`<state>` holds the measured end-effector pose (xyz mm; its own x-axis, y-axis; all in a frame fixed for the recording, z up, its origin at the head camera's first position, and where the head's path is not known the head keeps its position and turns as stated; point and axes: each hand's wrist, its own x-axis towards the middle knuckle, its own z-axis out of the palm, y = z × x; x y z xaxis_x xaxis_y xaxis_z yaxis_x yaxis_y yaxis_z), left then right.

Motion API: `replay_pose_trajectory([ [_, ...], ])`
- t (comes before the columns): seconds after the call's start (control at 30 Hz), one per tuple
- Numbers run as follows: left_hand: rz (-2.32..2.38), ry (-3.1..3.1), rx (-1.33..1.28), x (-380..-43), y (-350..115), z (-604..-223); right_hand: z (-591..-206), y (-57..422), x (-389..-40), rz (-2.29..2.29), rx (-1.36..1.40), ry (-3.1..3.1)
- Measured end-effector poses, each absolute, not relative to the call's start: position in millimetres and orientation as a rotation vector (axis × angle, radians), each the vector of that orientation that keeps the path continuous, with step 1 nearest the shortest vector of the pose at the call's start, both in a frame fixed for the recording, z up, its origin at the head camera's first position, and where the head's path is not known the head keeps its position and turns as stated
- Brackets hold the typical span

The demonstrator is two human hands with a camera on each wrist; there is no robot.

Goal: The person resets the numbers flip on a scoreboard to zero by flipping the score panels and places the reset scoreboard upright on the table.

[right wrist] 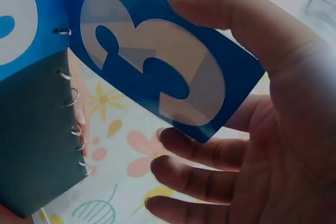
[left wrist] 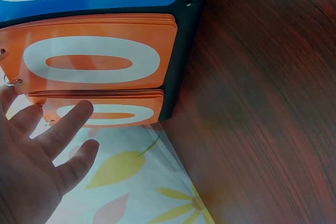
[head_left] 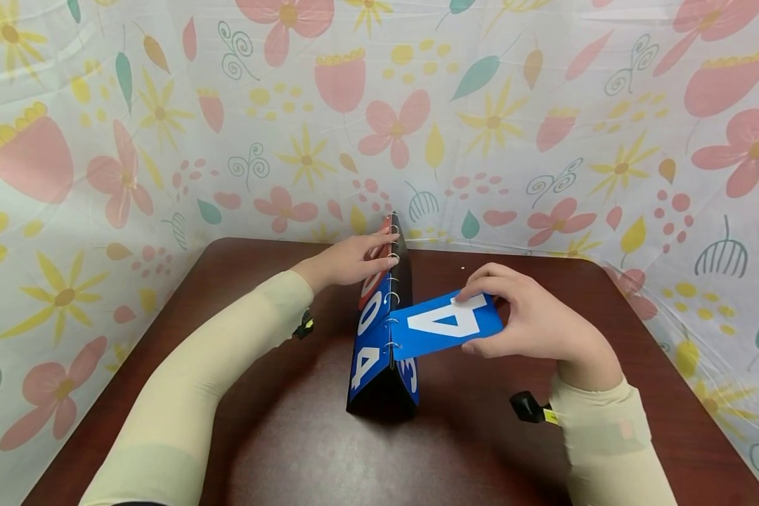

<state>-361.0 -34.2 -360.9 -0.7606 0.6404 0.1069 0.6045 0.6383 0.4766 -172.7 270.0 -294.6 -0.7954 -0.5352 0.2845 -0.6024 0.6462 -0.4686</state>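
A tabletop flip scoreboard [head_left: 404,274] stands like a tent, its ring-bound spine running away from me. My right hand [head_left: 521,316] pinches a blue number card [head_left: 443,325] at its outer end, holding it out to the right of the rings. Its upper face reads 4 in the head view; the right wrist view shows a 3 on the other face, with the thumb on that side. My left hand [head_left: 348,261] lies at the far part of the spine, fingers extended over the rings. Orange cards [left wrist: 170,45] marked 0 hang beside it in the left wrist view.
The scoreboard stands on a dark brown wooden table [head_left: 291,436]. Behind and beside the table hangs a white floral curtain [head_left: 531,91]. Black wrist devices with yellow tabs show at both sleeves. Another blue card [head_left: 365,367] reading 4 hangs on the scoreboard's left face.
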Motion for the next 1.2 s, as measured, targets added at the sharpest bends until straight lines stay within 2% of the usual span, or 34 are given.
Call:
replay_pose_trajectory([
  [0.23, 0.78, 2.775, 1.065, -360.9, -33.6, -361.3, -298.5, 261.7, -174.6, 0.983, 0.992, -2.514],
  [0.5, 0.774, 2.777, 1.052, -360.8, -34.2, -362.0, -307.9, 233.6, -177.0, 1.226, 0.944, -2.352],
  [0.67, 0.78, 2.775, 1.039, -361.3, -34.7, -363.2, -313.9, 216.7, -177.4, 1.343, 1.019, -2.293],
  [1.2, 0.815, 2.736, 1.12, -362.4, -35.6, -363.0, -338.0, 177.8, -181.8, 1.212, 1.186, -2.262],
])
